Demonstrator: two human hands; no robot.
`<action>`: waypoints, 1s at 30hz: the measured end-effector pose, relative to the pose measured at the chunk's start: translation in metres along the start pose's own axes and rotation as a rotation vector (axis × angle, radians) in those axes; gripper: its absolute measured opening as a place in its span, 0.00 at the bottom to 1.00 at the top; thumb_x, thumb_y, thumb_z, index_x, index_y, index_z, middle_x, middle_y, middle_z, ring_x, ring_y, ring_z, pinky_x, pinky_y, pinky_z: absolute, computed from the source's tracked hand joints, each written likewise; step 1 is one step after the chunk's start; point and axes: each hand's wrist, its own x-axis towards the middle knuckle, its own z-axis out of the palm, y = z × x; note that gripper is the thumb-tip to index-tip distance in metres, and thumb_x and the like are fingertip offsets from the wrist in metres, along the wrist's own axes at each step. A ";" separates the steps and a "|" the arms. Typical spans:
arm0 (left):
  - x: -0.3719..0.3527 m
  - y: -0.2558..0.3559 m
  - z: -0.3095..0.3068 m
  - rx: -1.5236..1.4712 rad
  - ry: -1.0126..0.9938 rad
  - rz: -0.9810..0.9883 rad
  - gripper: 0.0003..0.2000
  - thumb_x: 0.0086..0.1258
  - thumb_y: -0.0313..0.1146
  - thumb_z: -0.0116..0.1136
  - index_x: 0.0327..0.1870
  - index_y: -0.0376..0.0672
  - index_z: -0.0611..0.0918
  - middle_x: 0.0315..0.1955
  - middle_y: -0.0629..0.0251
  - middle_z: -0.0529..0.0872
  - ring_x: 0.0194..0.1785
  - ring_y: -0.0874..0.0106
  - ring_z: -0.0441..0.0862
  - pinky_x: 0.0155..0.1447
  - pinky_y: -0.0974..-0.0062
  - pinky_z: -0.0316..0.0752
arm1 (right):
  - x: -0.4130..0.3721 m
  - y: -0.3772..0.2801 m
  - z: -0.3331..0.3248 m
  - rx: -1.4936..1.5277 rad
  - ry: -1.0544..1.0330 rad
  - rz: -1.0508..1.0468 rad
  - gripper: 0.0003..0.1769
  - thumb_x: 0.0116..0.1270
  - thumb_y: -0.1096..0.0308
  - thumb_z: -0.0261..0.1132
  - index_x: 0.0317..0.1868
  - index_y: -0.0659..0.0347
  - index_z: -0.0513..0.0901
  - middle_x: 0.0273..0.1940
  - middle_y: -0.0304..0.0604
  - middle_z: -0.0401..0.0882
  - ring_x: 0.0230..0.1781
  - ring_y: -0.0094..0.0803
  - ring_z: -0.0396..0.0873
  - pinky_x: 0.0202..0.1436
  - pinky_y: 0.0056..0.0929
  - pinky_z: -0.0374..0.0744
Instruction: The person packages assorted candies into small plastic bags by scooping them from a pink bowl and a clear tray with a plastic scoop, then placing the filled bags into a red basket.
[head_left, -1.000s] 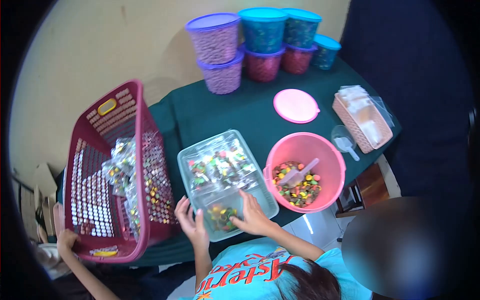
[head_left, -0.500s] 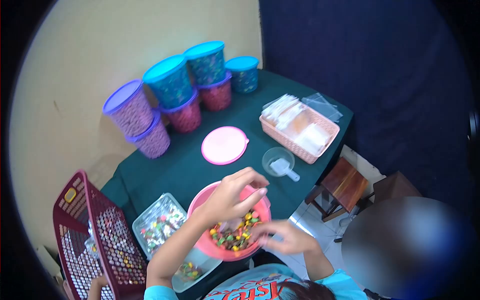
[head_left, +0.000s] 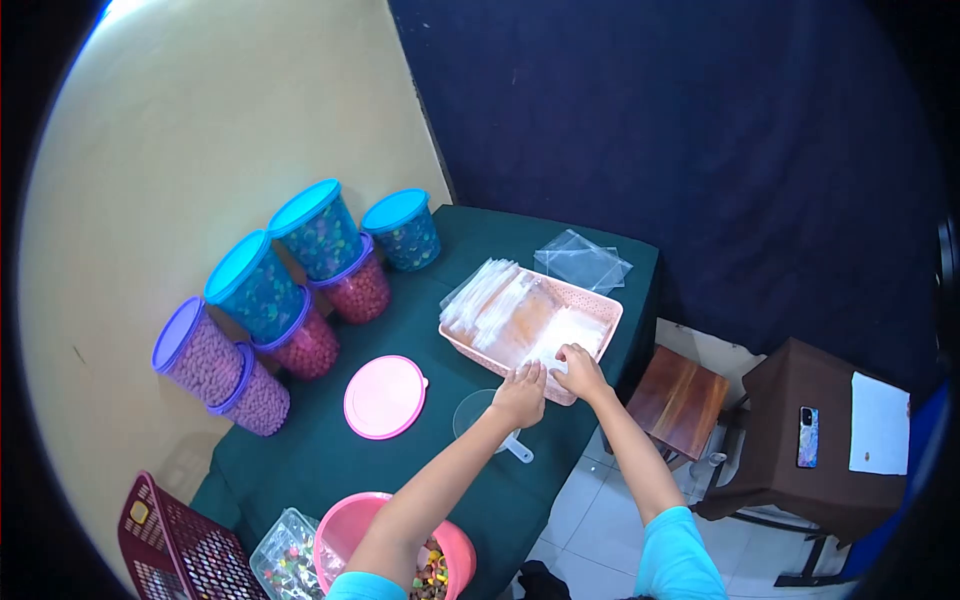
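Both hands meet at the front edge of a pink basket holding clear plastic bags and a white stack. My right hand is closed, its fingertips pinching a plastic bag at the stack. Beside it, my left hand is closed with its fingers together at the same bag; the fingertips are partly hidden. Below the left hand, a clear round bowl lies partly covered, with a white scoop in it. A pink tub of colourful candies sits under my left forearm.
Stacked tubs with blue lids and purple lids line the wall. A pink lid lies mid-table. Loose clear bags lie behind the basket. A maroon crate and a clear tray stand lower left; a wooden stool stands right.
Both hands have left the candy tub and moved forward and right to the pink basket, closing on a plastic bag. The view has shifted, bringing a brown-covered table with a phone into sight.
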 end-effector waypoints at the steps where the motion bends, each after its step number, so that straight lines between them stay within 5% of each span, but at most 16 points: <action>1: 0.006 -0.005 0.011 0.034 -0.102 -0.004 0.29 0.58 0.33 0.44 0.60 0.29 0.54 0.60 0.44 0.55 0.64 0.54 0.53 0.65 0.61 0.50 | 0.000 0.002 0.001 -0.065 -0.049 0.060 0.17 0.43 0.64 0.67 0.32 0.65 0.74 0.35 0.50 0.74 0.38 0.42 0.74 0.41 0.35 0.74; 8: -0.002 -0.013 0.015 0.056 -0.312 0.048 0.42 0.50 0.36 0.54 0.63 0.31 0.45 0.64 0.48 0.44 0.67 0.57 0.45 0.67 0.66 0.48 | 0.001 0.002 0.013 -0.252 -0.089 0.125 0.22 0.39 0.60 0.68 0.35 0.63 0.77 0.37 0.49 0.75 0.38 0.41 0.75 0.41 0.34 0.75; 11: 0.001 -0.014 0.009 0.052 -0.365 0.062 0.43 0.49 0.37 0.56 0.63 0.32 0.45 0.64 0.48 0.44 0.67 0.57 0.45 0.67 0.66 0.49 | 0.004 0.001 0.014 -0.400 -0.225 0.130 0.19 0.41 0.59 0.67 0.31 0.64 0.78 0.34 0.49 0.76 0.36 0.41 0.76 0.39 0.35 0.76; 16: 0.001 -0.015 0.006 0.003 -0.387 0.064 0.46 0.48 0.42 0.60 0.63 0.33 0.44 0.64 0.47 0.44 0.66 0.54 0.45 0.66 0.63 0.51 | 0.000 0.003 0.014 -0.225 -0.040 0.084 0.09 0.51 0.65 0.58 0.24 0.62 0.79 0.30 0.48 0.77 0.32 0.40 0.76 0.35 0.36 0.75; 23: -0.003 -0.006 0.005 0.000 -0.355 -0.023 0.47 0.49 0.45 0.60 0.64 0.35 0.44 0.64 0.51 0.43 0.67 0.58 0.44 0.66 0.64 0.51 | 0.002 0.006 0.019 -0.160 0.064 0.121 0.06 0.49 0.66 0.59 0.24 0.58 0.80 0.30 0.44 0.78 0.35 0.38 0.76 0.36 0.36 0.74; 30: -0.041 -0.035 -0.036 -0.102 -0.339 -0.011 0.40 0.54 0.48 0.54 0.64 0.38 0.49 0.65 0.55 0.47 0.67 0.64 0.45 0.66 0.60 0.47 | 0.004 -0.004 0.007 -0.167 -0.041 0.204 0.10 0.41 0.61 0.67 0.16 0.56 0.77 0.22 0.42 0.78 0.27 0.37 0.77 0.32 0.33 0.73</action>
